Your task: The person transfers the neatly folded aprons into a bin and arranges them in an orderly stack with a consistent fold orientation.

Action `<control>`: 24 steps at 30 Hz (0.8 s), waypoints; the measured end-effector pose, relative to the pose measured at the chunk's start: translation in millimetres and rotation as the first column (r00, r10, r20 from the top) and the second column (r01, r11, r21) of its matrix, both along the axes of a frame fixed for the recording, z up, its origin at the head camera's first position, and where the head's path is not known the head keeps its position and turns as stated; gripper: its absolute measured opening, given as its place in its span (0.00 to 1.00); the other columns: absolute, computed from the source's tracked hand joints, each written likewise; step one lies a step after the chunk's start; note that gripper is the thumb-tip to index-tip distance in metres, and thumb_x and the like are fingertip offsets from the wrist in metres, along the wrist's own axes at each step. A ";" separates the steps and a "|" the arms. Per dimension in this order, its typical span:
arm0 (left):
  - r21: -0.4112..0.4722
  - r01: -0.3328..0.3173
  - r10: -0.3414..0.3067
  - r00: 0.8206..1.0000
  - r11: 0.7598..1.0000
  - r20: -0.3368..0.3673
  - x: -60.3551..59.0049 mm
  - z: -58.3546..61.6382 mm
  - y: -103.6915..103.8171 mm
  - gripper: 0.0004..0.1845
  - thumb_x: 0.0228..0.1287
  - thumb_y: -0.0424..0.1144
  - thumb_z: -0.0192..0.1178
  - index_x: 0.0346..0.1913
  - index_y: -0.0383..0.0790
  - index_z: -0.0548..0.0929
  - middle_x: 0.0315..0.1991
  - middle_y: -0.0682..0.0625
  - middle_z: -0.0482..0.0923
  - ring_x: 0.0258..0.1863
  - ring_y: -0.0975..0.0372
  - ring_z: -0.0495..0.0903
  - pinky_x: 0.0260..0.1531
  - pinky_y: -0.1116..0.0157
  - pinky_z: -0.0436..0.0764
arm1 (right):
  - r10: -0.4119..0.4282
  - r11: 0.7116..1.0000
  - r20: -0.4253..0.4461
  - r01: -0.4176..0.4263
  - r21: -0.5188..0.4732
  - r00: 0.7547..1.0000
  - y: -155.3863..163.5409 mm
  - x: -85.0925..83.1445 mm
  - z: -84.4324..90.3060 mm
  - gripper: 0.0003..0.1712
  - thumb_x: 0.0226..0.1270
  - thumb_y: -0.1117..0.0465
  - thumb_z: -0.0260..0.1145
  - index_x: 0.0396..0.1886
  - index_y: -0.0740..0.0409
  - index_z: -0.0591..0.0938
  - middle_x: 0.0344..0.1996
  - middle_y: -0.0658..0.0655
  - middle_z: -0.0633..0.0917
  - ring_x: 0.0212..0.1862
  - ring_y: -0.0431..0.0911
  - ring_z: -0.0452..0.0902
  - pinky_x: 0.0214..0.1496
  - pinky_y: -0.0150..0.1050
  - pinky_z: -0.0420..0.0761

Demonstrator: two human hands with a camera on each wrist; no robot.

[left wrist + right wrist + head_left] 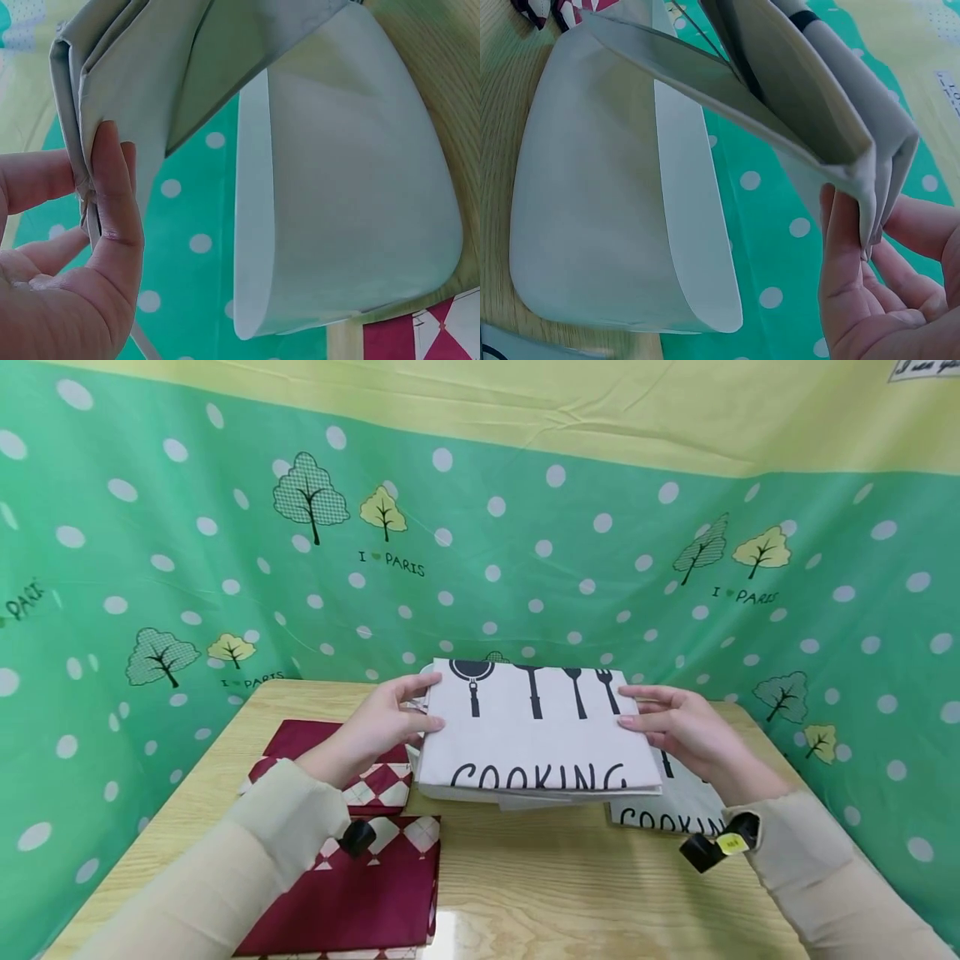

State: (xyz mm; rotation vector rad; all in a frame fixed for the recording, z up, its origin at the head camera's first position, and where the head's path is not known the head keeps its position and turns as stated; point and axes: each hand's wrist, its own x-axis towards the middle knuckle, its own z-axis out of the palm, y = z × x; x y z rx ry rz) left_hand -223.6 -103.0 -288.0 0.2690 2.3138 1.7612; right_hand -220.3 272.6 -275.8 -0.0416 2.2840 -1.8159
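Currently, the folded white cloth [536,735], printed with utensils and the word COOKING, is raised above the table [570,877] between both hands, printed face toward the head camera. The left hand [375,722] pinches its left edge, thumb and fingers closed on the folded layers. The right hand [682,727] pinches the opposite edge in the same way. On the underside, the wrist views show layers parting, with a loose panel slanting away from the fold.

A white container [360,202] stands on the table beneath and behind the cloth. Its rim is mostly hidden in the head view, so exact alignment of cloth and opening cannot be confirmed. A second white cloth [678,797] lies below the right hand; two red-and-white cloths, one farther back [300,739] and one nearer [352,893], lie at left.

The step in hand appears to be two-handed handling of the folded cloth near the container. The next move calls for an even pinch across all layers, both edges level, and clearance between the loose panel and the rim.
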 end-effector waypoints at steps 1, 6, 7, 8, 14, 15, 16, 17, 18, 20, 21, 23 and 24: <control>-0.001 -0.003 0.003 1.000 1.000 0.003 -1.4 -0.4 -0.2 0.39 0.65 0.29 0.62 0.77 0.43 0.60 0.72 0.40 0.64 0.46 0.55 0.83 0.40 0.62 0.86 | -0.004 1.000 0.000 0.004 -0.014 1.000 -0.7 -1.5 -0.1 0.43 0.64 0.63 0.71 0.75 0.64 0.62 0.59 0.57 0.72 0.45 0.38 0.82 0.48 0.31 0.84; -0.007 -0.017 0.017 1.000 1.000 -0.001 -7.5 -1.0 -0.4 0.38 0.65 0.29 0.61 0.77 0.43 0.59 0.73 0.40 0.62 0.47 0.54 0.82 0.41 0.63 0.86 | -0.033 0.998 0.001 0.033 -0.050 0.999 -3.4 -8.9 -1.0 0.44 0.63 0.63 0.71 0.75 0.61 0.61 0.49 0.51 0.77 0.42 0.38 0.83 0.47 0.32 0.85; -0.007 -0.017 0.017 1.000 1.000 -0.005 -8.8 -1.0 -0.4 0.38 0.66 0.29 0.61 0.77 0.42 0.59 0.74 0.41 0.61 0.48 0.54 0.81 0.41 0.63 0.86 | -0.038 0.998 0.004 0.039 -0.053 0.999 -4.1 -10.5 -1.3 0.44 0.63 0.63 0.71 0.76 0.60 0.61 0.49 0.52 0.77 0.42 0.38 0.83 0.47 0.31 0.85; -0.008 -0.017 0.017 1.000 1.000 -0.009 -10.2 -1.2 -0.3 0.38 0.66 0.29 0.61 0.77 0.42 0.59 0.75 0.41 0.59 0.48 0.54 0.81 0.42 0.63 0.86 | -0.042 0.998 0.007 0.043 -0.054 0.999 -4.7 -12.1 -1.7 0.45 0.63 0.63 0.71 0.76 0.59 0.60 0.50 0.53 0.76 0.42 0.38 0.83 0.47 0.31 0.84; -0.034 -0.039 0.038 0.999 0.999 -0.019 -19.5 -4.1 0.9 0.38 0.66 0.28 0.60 0.77 0.43 0.59 0.76 0.42 0.59 0.48 0.53 0.81 0.41 0.64 0.86 | -0.064 0.997 0.013 0.064 -0.041 0.998 -8.4 -20.9 -4.7 0.47 0.64 0.63 0.71 0.78 0.57 0.57 0.52 0.55 0.75 0.41 0.36 0.83 0.47 0.30 0.84; -0.035 -0.044 0.043 0.999 0.998 -0.019 -21.2 -4.6 1.5 0.38 0.66 0.28 0.60 0.77 0.43 0.60 0.75 0.42 0.60 0.48 0.53 0.80 0.40 0.64 0.85 | -0.069 0.997 0.009 0.070 -0.035 0.998 -9.0 -22.4 -5.3 0.47 0.65 0.63 0.70 0.78 0.58 0.57 0.52 0.55 0.76 0.41 0.36 0.83 0.47 0.30 0.84; -0.036 -0.049 0.049 0.999 0.998 -0.019 -22.9 -5.4 1.8 0.37 0.66 0.28 0.60 0.76 0.43 0.60 0.74 0.42 0.61 0.49 0.53 0.80 0.40 0.64 0.85 | -0.078 0.997 0.007 0.078 -0.026 0.997 -9.5 -23.9 -6.0 0.46 0.65 0.62 0.70 0.78 0.58 0.57 0.52 0.54 0.76 0.41 0.36 0.83 0.47 0.30 0.84; -0.037 -0.053 0.053 0.998 0.998 -0.021 -24.7 -6.3 2.1 0.37 0.66 0.29 0.60 0.76 0.43 0.61 0.74 0.41 0.61 0.50 0.53 0.79 0.40 0.64 0.85 | -0.085 0.996 0.003 0.085 -0.014 0.996 -10.5 -25.1 -6.6 0.45 0.65 0.61 0.70 0.77 0.59 0.58 0.52 0.53 0.76 0.41 0.35 0.83 0.47 0.29 0.84; -0.040 -0.059 0.059 0.998 0.997 -0.022 -26.2 -7.1 2.3 0.36 0.66 0.29 0.60 0.76 0.42 0.61 0.73 0.41 0.62 0.51 0.53 0.79 0.40 0.64 0.85 | -0.095 0.995 0.002 0.095 -0.005 0.995 -11.0 -26.7 -7.6 0.45 0.65 0.61 0.70 0.77 0.59 0.59 0.52 0.53 0.76 0.41 0.35 0.83 0.47 0.29 0.84; -0.039 -0.068 0.068 0.997 0.997 -0.022 -29.3 -9.2 2.6 0.35 0.66 0.29 0.61 0.75 0.41 0.62 0.72 0.40 0.64 0.52 0.52 0.78 0.41 0.64 0.85 | -0.116 0.993 -0.005 0.116 0.014 0.993 -12.7 -29.2 -10.0 0.43 0.65 0.60 0.71 0.75 0.60 0.62 0.51 0.51 0.77 0.40 0.35 0.82 0.47 0.29 0.83; -0.040 -0.072 0.071 0.997 0.997 -0.021 -30.3 -10.3 2.5 0.35 0.67 0.30 0.61 0.75 0.41 0.62 0.72 0.40 0.64 0.53 0.52 0.78 0.41 0.63 0.85 | -0.126 0.992 -0.009 0.126 0.025 0.992 -13.8 -30.2 -11.5 0.41 0.65 0.59 0.70 0.74 0.61 0.63 0.50 0.50 0.77 0.40 0.35 0.82 0.47 0.29 0.83; -0.051 -0.080 0.079 0.997 0.996 -0.018 -31.6 -12.4 2.2 0.34 0.67 0.30 0.61 0.75 0.41 0.63 0.72 0.40 0.64 0.55 0.51 0.77 0.44 0.62 0.85 | -0.143 0.988 -0.021 0.144 0.052 0.989 -15.8 -31.7 -15.0 0.38 0.66 0.59 0.70 0.72 0.63 0.66 0.47 0.49 0.78 0.40 0.35 0.81 0.46 0.29 0.83; -0.053 -0.085 0.084 0.996 0.995 -0.016 -32.3 -14.0 2.1 0.34 0.67 0.31 0.61 0.75 0.41 0.63 0.72 0.40 0.64 0.55 0.51 0.77 0.45 0.61 0.85 | -0.152 0.986 -0.026 0.153 0.069 0.988 -16.7 -32.7 -17.4 0.37 0.66 0.59 0.70 0.71 0.64 0.67 0.49 0.51 0.79 0.40 0.35 0.80 0.46 0.29 0.83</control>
